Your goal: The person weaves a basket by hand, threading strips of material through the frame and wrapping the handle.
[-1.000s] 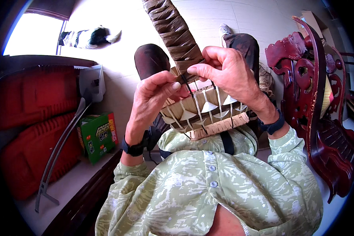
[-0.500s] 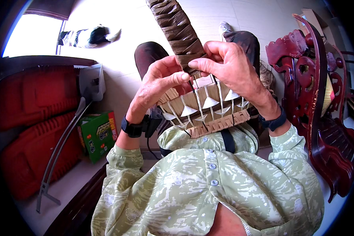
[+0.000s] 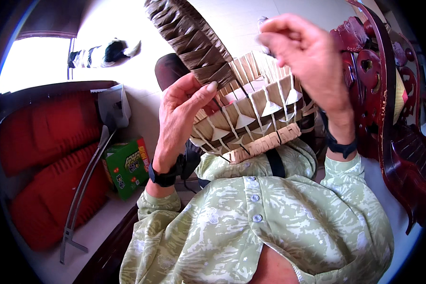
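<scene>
Head view looks down on the left hand, thumb pressed on the near edge of a woven basket, fingers curled behind it in a grip. Just above that thumb rises the dark braided handle. Right hand hovers over the basket's far rim, fingertips pinched together; on what, I cannot tell. Beyond the left wrist sits a green box beside red cushions.

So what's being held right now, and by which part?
The left hand holds the woven basket by its side wall, thumb pressed where the dark braided handle joins. The right hand is raised above the rim, fingers pinched; what they pinch cannot be told.
</scene>
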`<state>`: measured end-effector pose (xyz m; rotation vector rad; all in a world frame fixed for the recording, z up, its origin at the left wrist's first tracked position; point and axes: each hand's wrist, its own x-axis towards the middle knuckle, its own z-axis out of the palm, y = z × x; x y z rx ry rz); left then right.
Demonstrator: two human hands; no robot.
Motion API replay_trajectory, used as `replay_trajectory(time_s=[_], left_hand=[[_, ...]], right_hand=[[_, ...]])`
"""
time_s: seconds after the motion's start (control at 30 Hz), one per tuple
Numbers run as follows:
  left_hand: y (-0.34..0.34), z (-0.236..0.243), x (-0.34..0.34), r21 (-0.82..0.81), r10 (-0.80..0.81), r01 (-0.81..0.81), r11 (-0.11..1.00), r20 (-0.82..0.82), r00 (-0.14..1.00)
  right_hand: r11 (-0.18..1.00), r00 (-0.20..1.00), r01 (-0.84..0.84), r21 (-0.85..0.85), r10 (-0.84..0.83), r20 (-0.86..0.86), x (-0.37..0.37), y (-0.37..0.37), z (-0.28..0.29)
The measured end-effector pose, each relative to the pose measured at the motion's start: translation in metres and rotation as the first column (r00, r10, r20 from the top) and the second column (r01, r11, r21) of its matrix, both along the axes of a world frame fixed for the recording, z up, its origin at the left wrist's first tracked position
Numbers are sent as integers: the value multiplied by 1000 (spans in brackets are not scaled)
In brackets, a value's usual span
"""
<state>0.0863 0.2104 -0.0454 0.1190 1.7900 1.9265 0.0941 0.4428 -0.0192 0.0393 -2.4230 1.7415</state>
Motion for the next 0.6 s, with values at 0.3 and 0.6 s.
replay_trajectory(time_s=[0.3,0.6], left_hand=[[5,-8,17,-53,177,-181,982,-64,982],[0,-10,8,-87,133,-138,987,-57,989]], right_hand=[[847,844,518,-124,-481,237,69,91,-69],[650,724,670,-357,-467,508,122,55,-120]])
